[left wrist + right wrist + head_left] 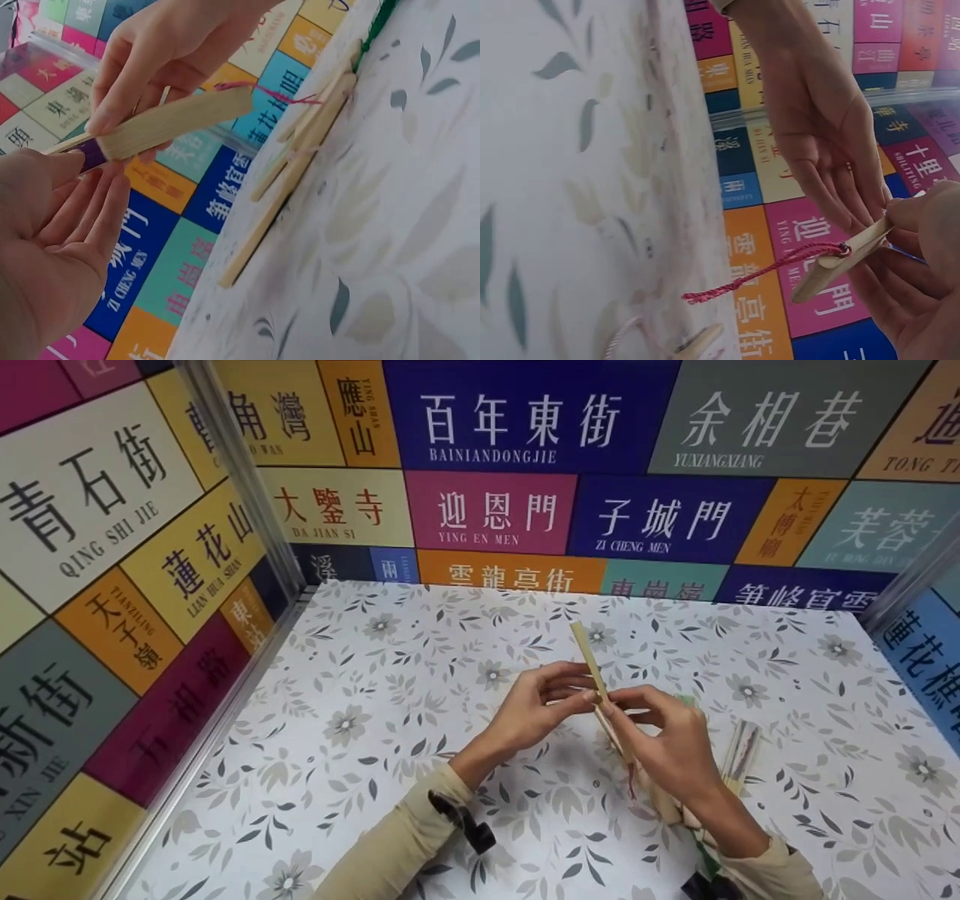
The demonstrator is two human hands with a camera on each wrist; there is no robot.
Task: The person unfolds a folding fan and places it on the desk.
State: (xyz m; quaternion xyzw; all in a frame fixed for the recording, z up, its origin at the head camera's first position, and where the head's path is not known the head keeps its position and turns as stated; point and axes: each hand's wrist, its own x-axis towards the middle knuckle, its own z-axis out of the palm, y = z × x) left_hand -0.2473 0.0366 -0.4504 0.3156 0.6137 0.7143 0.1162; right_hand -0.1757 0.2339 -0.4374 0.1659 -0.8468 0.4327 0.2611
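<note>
A folded bamboo fan (584,648) is held slantwise above the table, its ribs closed together. My left hand (538,701) pinches it from the left between thumb and fingers. From the other side my right hand (670,739) pinches the fan near its middle. In the left wrist view a purple strip (93,154) shows on the fan beside the left thumb. A red braided tassel (769,268) hangs from the fan's rivet end in the right wrist view. Fingers hide part of the ribs.
More folded fans (289,184) lie on the table at the right, partly behind my right forearm, one with a green cord (375,31). A white floral cloth (360,780) covers the table. Panels with street names (491,514) stand along its back and sides.
</note>
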